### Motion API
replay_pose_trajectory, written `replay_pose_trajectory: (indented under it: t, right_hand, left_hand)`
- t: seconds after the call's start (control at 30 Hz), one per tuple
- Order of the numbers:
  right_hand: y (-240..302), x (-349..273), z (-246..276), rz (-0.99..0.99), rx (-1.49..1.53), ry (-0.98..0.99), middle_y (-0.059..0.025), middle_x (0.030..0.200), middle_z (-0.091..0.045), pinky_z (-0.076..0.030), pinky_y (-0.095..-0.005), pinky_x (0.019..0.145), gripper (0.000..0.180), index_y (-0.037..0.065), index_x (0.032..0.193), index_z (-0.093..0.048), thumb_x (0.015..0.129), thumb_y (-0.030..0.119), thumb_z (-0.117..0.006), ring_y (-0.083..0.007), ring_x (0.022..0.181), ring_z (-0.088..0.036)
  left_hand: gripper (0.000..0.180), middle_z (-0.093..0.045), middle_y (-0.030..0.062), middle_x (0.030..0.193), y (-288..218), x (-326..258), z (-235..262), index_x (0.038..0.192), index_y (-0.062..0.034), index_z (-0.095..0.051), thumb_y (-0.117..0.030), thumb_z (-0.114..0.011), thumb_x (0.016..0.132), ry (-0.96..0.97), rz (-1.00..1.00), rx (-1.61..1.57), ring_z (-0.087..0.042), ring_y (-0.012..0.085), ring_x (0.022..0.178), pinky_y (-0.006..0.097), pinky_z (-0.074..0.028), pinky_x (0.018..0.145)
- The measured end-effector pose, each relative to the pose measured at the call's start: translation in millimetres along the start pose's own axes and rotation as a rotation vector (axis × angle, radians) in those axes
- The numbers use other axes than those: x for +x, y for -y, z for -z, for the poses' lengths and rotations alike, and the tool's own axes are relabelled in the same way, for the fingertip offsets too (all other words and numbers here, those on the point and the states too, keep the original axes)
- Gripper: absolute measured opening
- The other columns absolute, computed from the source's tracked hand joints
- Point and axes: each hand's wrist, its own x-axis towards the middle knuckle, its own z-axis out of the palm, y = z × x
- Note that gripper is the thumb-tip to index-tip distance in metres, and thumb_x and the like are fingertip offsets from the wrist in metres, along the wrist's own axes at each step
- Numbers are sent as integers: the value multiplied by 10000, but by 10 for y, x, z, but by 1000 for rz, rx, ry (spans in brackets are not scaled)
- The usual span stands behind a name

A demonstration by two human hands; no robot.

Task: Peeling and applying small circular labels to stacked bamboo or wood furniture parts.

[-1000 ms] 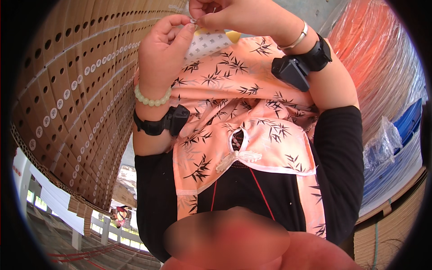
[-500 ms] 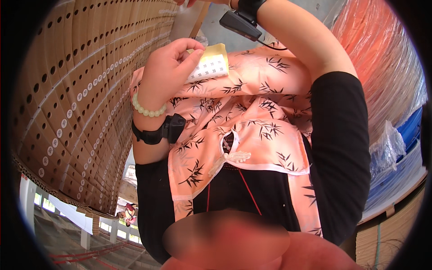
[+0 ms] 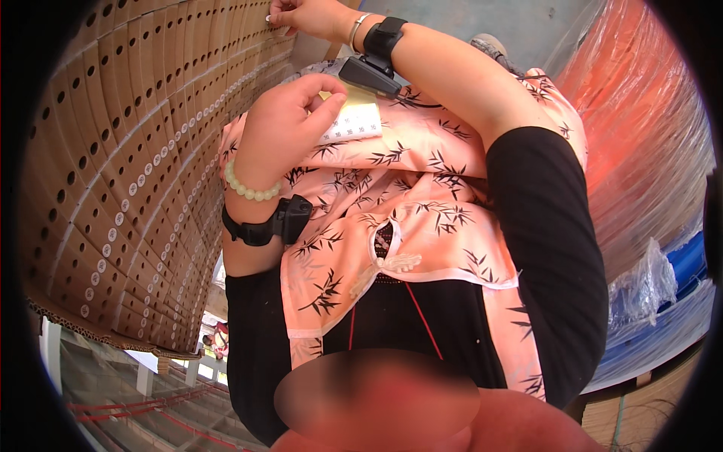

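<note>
My left hand point(image 3: 290, 124) is closed on a sheet of stickers point(image 3: 354, 124), white with small printed marks and with a yellow part, held above my lap. My right hand point(image 3: 312, 16) reaches across to the upper left. Its thumb and fingers pinch a small white sticker point(image 3: 269, 18) close to the wall of brown cartons point(image 3: 90, 151). Whether the sticker touches the carton face I cannot tell. Round white stickers point(image 3: 123, 203) run in curved rows over the cartons, between rows of dark round holes.
A pallet load in clear plastic film point(image 3: 648, 143), orange and blue, stands to my right. Beyond my knees lies grey floor point(image 3: 527, 30). A pink apron point(image 3: 444, 211) with bamboo print covers my lap. Another person point(image 3: 218, 340) is small in the background at lower left.
My right hand has moved left from the top edge to beside the cartons, and a white sticker now shows at its fingertips. My left hand with the sticker sheet has barely moved.
</note>
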Motion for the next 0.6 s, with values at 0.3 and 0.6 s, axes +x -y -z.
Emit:
replay_pose_trajectory:
  t: [0.3, 0.6]
  right_hand:
    - [-45, -16, -57, 23, -39, 1, -33, 670, -570, -472, -296, 583, 116, 33, 810, -575, 907, 82, -613, -130, 623, -543]
    - [-35, 6, -30, 147, -315, -47, -95, 684, -586, -486, -339, 605, 160, 18, 762, -574, 851, 121, -657, -179, 636, -569]
  left_hand:
    - [156, -536, -34, 676, -49, -16, 9, 1004, 15, -643, -121, -623, 930, 54, 7, 42, -435, 25, 611, 211, -358, 524]
    - [157, -549, -13, 668, -77, -31, 25, 1015, 1, -649, -121, -624, 919, 67, 11, 72, -443, 38, 603, 227, -362, 516]
